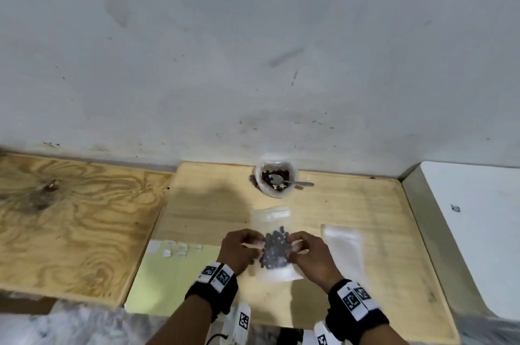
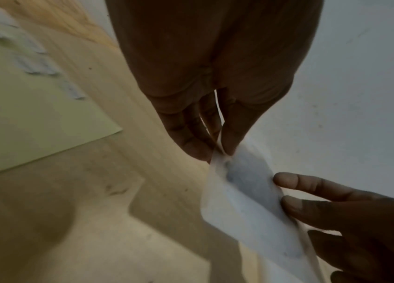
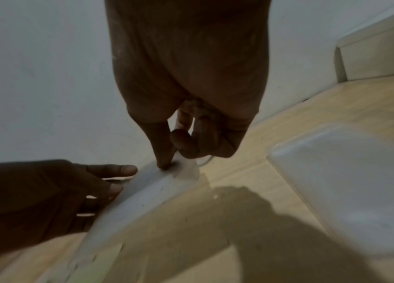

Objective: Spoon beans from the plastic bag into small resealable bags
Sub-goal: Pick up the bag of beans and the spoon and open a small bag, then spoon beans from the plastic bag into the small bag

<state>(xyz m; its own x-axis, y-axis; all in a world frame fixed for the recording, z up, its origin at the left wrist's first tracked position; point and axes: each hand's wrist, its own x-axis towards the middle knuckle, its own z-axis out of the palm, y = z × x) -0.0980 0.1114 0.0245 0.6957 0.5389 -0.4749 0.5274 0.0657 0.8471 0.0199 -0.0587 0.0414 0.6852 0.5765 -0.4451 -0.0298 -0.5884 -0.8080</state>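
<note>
Left fingers: the left hand (image 1: 239, 249) pinches the left edge of the small bag (image 1: 274, 249); in the left wrist view the thumb and fingertips (image 2: 195, 147) close on the film at the bag (image 2: 244, 193) edge.
Right fingers: the right hand (image 1: 309, 253) pinches the bag's right edge; in the right wrist view one finger points down onto the plastic while the others curl in against it.
Bag: held between both hands, just above the board (image 1: 351, 218), with a dark cluster of beans (image 1: 274, 250) inside it.
Long axis: the bag runs away from the person, top strip toward the wall, bottom toward the wrists.
Key relation: the mouth lies beyond both sets of fingers, on the far side; the grips sit level with the beans, at mid-height of the bag.
Nearer hand: neither, the two hands flank the bag evenly.
Judgement: the fill looks done, so sealing is likely next, and the fingers would need to travel forward along the sides to reach the strip.
Source: the plastic bag (image 1: 277, 180) of beans stands by the wall, well beyond the hands, with the spoon (image 1: 292, 182) resting in it, handle to the right.
Spare bags: a stack of bags (image 1: 342, 237) lies just right of the right hand.
Risk: the film is slack, so tilting the mouth down could spill beans.
</note>
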